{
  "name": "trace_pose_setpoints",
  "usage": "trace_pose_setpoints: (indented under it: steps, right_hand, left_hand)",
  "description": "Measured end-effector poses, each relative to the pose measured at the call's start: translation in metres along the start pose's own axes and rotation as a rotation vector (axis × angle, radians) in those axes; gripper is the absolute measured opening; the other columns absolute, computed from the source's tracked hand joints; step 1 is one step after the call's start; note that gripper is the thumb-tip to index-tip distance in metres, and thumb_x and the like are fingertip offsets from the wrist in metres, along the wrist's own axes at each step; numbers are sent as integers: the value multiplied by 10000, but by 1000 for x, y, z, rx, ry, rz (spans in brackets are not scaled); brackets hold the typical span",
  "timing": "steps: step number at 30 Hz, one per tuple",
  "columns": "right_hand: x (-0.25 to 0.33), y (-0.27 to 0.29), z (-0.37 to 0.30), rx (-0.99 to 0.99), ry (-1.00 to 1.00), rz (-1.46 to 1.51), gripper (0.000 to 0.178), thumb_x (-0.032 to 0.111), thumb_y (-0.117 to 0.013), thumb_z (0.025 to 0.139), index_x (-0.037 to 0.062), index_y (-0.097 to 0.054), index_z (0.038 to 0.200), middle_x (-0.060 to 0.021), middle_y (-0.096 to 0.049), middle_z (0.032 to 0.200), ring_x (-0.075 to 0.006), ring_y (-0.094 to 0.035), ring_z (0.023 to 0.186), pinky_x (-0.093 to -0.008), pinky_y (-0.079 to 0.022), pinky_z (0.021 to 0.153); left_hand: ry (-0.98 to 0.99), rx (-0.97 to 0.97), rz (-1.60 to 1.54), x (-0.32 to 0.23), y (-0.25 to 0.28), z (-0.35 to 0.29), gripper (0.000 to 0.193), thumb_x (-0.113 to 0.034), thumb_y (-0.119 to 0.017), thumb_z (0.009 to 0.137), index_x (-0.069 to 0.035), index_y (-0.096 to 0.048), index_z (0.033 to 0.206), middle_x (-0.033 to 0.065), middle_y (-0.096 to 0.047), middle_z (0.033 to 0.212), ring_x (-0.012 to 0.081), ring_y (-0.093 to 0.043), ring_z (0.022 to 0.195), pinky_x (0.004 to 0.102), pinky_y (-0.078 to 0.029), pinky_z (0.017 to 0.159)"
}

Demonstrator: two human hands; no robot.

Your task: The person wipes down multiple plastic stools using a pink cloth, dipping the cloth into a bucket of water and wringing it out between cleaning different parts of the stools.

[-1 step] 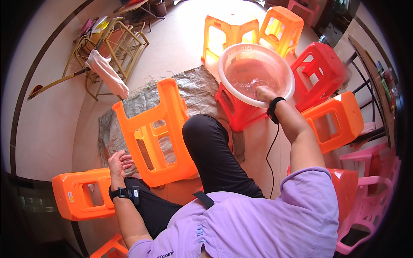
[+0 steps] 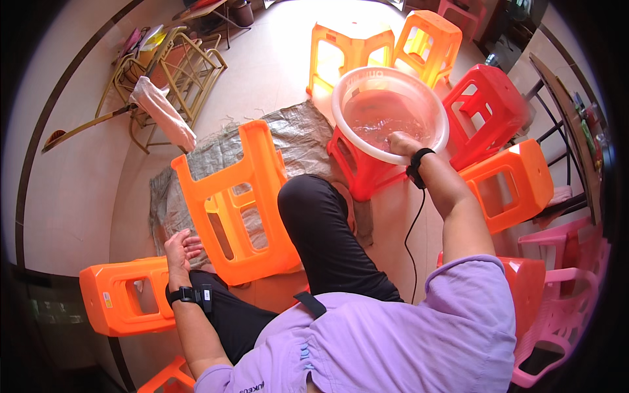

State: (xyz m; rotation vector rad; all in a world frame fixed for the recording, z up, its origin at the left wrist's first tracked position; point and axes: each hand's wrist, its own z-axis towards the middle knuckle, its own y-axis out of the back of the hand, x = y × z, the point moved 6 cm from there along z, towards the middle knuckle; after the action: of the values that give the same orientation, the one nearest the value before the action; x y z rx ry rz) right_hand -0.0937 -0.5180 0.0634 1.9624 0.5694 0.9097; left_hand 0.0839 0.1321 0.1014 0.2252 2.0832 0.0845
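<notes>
My right hand (image 2: 404, 143) reaches over the rim of a pale pink round basin (image 2: 339, 108) and dips into its water. Its fingers look curled, their tips hidden; what they hold, if anything, cannot be seen. Ripples spread beside it. The basin rests on a red stool (image 2: 362, 171). On the left, my left hand (image 2: 180, 249) is open, its fingers apart with nothing in them. It is close to the side of an orange plastic stool (image 2: 259, 261), which lies tipped in front of me, legs pointing away.
Another orange stool (image 2: 105, 298) lies left of my left arm. A grey woven sheet (image 2: 304, 131) covers floor ahead. Yellow-orange stools (image 2: 350, 29) stand beyond the basin. A red stool (image 2: 495, 98) and an orange stool (image 2: 534, 177) are at its right. A cable (image 2: 409, 245) hangs from my right wrist.
The ripples in the basin have shifted slightly around my right hand. Otherwise both hands and the stools are where they were.
</notes>
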Motion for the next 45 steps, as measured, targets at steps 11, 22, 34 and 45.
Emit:
trace_pose_setpoints:
  steps: [11,22,34,45]
  right_hand:
    - [-36,18,3,-386,-157,-1,276,179,-610,792,53,-668,1031,-173,-671,979,-275,-650,935,-394,-490,818]
    - [-19,8,-7,-40,-226,-637,246,120,-496,822,58,-706,934,-137,-676,978,-315,-663,903,-432,-499,787]
    - [-64,-7,34,-218,-359,-297,320,220,-566,838,76,-664,1106,-187,-615,1155,-321,-565,1129,-449,-423,914]
    - [-3,18,-10,-95,-222,-546,268,182,-604,788,109,-703,1026,-167,-652,1061,-301,-637,1007,-459,-487,820]
  left_hand:
    - [-9,5,5,-1,-5,2,300,-233,-586,852,-17,-575,1059,125,-661,745,223,-633,548,299,-521,471]
    - [-5,0,5,-2,-3,-1,290,-225,-592,850,-11,-574,1045,123,-660,731,215,-633,542,299,-521,468]
    - [-10,2,12,-5,-2,-4,291,-225,-589,847,-9,-586,1041,130,-658,738,212,-628,541,297,-524,478]
    - [-4,8,1,-1,3,-2,264,-241,-621,833,-35,-568,990,135,-658,753,236,-648,571,306,-534,480]
